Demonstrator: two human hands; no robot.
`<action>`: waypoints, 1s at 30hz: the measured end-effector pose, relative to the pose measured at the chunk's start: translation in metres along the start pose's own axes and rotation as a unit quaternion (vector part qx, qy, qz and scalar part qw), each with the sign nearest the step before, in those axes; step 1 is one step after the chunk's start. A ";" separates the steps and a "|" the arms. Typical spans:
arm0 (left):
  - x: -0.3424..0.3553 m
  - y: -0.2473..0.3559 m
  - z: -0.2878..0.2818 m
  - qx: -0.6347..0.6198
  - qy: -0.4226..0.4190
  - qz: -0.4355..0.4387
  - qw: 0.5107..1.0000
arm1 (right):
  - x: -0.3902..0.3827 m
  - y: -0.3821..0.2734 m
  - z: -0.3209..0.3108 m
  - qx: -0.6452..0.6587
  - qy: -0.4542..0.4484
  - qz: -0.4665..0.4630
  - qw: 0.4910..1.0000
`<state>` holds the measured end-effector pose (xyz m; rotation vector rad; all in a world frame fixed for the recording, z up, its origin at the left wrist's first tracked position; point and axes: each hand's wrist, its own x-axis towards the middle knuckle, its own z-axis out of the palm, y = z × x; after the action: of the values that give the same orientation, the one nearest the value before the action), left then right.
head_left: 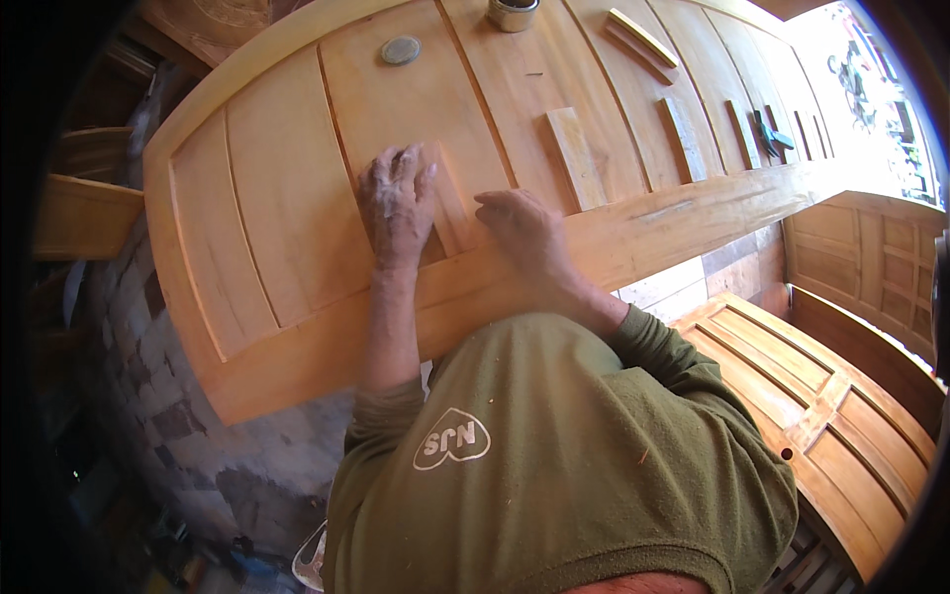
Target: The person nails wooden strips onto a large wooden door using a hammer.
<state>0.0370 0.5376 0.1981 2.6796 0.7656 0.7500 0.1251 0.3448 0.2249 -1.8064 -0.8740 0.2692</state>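
A large wooden door (pixel 267 188) of pale orange panels lies flat in front of me. My left hand (pixel 398 203) lies flat on it, fingers spread, pressing a short wooden strip (pixel 450 203) against a panel groove. My right hand (pixel 524 230) rests beside the strip at its near end, fingers curled down on the wood. Neither hand grips anything that I can make out.
More loose wooden strips (pixel 576 156) lie on the door to the right, with a round metal lid (pixel 401 49) and a small tin (pixel 513 12) at the far edge. Another panelled door (pixel 821 396) lies lower right. Stone paving (pixel 158 396) shows lower left.
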 end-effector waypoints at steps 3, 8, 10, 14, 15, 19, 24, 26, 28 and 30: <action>0.001 -0.003 -0.001 -0.002 0.007 0.007 1.000 | 0.001 -0.002 -0.001 0.017 0.003 0.008 1.000; -0.001 -0.002 0.000 -0.011 0.016 0.023 1.000 | 0.039 0.009 -0.021 0.066 0.100 0.054 0.991; -0.002 -0.002 0.000 0.003 0.017 0.011 1.000 | 0.073 0.023 -0.040 0.025 0.170 0.030 0.985; -0.004 -0.006 0.006 0.003 0.023 0.018 1.000 | 0.141 0.060 -0.069 -0.095 0.168 0.003 0.981; -0.003 -0.006 0.008 -0.008 0.022 0.016 1.000 | 0.154 0.073 -0.072 -0.136 0.150 -0.010 0.979; 0.002 0.003 0.001 -0.040 0.064 0.013 0.997 | 0.178 0.102 -0.071 -0.238 0.095 -0.027 0.966; 0.004 0.000 0.000 -0.219 0.111 -0.123 0.962 | 0.185 0.102 -0.071 -0.229 0.059 -0.005 0.972; 0.008 0.010 -0.011 -0.268 0.139 -0.160 0.940 | 0.179 0.089 -0.075 -0.215 0.052 0.008 0.975; -0.004 0.014 -0.035 -0.046 0.174 -0.006 0.984 | 0.148 0.043 -0.063 -0.130 -0.057 -0.049 0.989; -0.025 0.032 -0.055 -0.052 0.119 0.044 0.991 | 0.102 0.002 -0.056 -0.137 -0.161 -0.119 0.970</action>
<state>0.0023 0.5029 0.2454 2.5735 0.6453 1.1145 0.2293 0.3722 0.2683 -1.9157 -1.4042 0.3036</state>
